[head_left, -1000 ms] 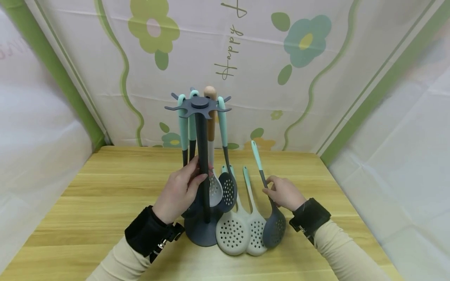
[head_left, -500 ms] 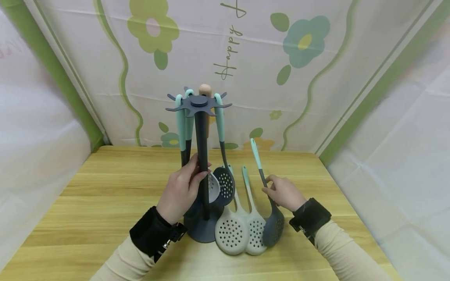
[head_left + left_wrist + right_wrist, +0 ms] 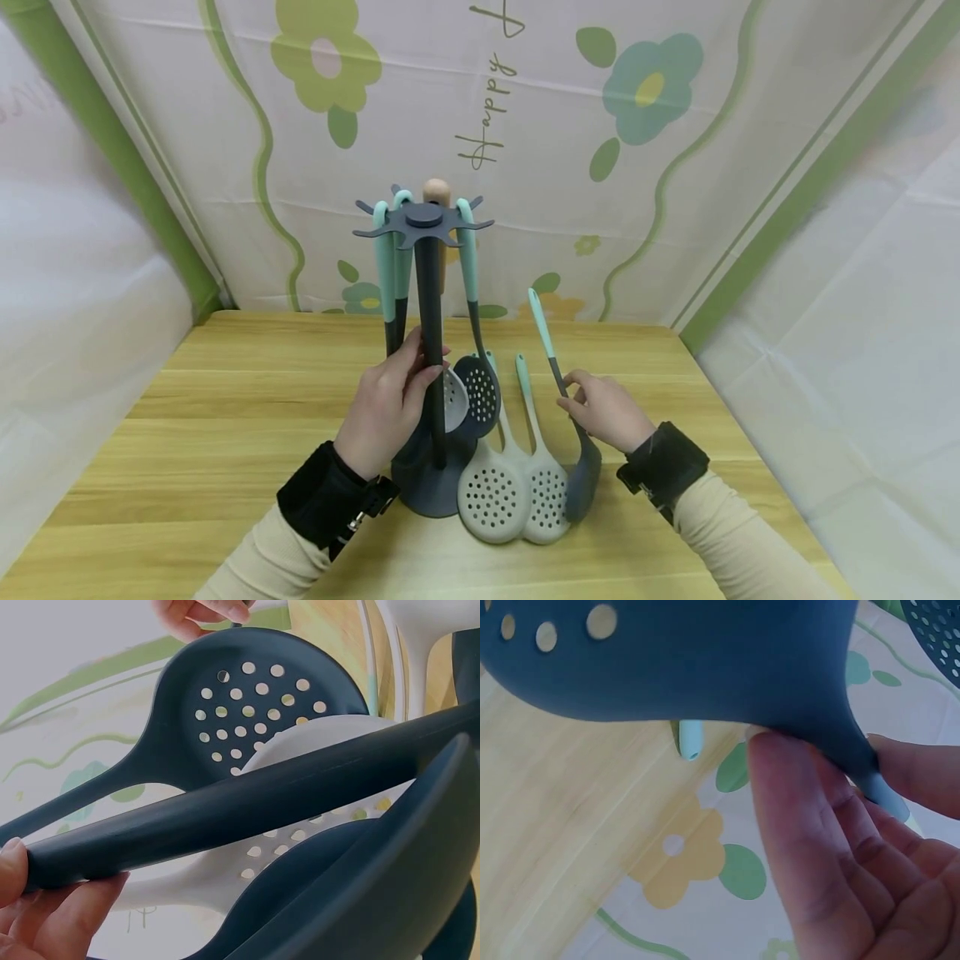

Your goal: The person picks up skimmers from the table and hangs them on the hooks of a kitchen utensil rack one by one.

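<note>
My left hand [image 3: 386,404] grips the dark pole [image 3: 431,308] of a round-based utensil stand with a hooked top. Mint-handled dark utensils hang there, including a skimmer [image 3: 478,392] with round holes, as does a wooden-handled white perforated ladle [image 3: 454,404]. At the right, my right hand [image 3: 609,410] pinches the dark shaft of another skimmer [image 3: 583,483], its mint handle slanting up and away. The right wrist view shows holes in this skimmer's head [image 3: 705,682] and the thumb and fingers on either side of its neck.
Two pale grey perforated turners with mint handles lie on the wooden table [image 3: 247,417], the rounder turner [image 3: 493,462] overlapping the narrower turner [image 3: 542,467], between the stand and my right hand. A flowered cloth [image 3: 420,100] rises behind the table's far edge.
The stand has turned and shifted slightly left in my left hand, its hanging utensils swinging along. The skimmer in my right hand has rolled edge-on, its handle end moving up and left.
</note>
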`<state>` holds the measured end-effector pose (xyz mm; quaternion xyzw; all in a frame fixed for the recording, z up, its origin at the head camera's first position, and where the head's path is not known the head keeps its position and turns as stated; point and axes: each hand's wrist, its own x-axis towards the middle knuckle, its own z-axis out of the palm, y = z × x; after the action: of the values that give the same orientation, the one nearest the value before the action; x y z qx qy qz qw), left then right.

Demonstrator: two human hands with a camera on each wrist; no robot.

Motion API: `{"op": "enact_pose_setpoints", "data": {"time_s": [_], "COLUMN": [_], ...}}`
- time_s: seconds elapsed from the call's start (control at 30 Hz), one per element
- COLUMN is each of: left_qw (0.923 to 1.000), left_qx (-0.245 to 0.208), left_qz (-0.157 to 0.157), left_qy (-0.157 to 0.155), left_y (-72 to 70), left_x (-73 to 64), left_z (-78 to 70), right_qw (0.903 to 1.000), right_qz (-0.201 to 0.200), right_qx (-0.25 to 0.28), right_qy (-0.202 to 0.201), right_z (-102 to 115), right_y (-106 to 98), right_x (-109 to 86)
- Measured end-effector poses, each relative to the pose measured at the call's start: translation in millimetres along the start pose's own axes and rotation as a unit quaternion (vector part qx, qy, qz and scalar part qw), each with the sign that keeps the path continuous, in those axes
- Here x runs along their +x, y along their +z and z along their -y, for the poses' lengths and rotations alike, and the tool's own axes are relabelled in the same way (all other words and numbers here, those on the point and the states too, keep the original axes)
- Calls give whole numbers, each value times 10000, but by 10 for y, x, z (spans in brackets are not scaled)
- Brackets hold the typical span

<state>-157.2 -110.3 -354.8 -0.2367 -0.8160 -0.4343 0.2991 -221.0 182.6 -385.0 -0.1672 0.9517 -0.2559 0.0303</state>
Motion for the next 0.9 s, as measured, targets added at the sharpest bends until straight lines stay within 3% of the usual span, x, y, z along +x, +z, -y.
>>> {"op": "enact_pose_setpoints", "data": {"time_s": [0.9], "left_qw": [10000], "left_qx": [-47], "left_qz": [-85], "left_qy": [7], "left_y": [29], "left_x": [-17], "left_z": [3], "right_qw": [9992], "right_qz": [-236], "right_qx": [-156], "right_qy": [-287], "right_z": [188], "right_y": [-37], "right_x": [-113]}}
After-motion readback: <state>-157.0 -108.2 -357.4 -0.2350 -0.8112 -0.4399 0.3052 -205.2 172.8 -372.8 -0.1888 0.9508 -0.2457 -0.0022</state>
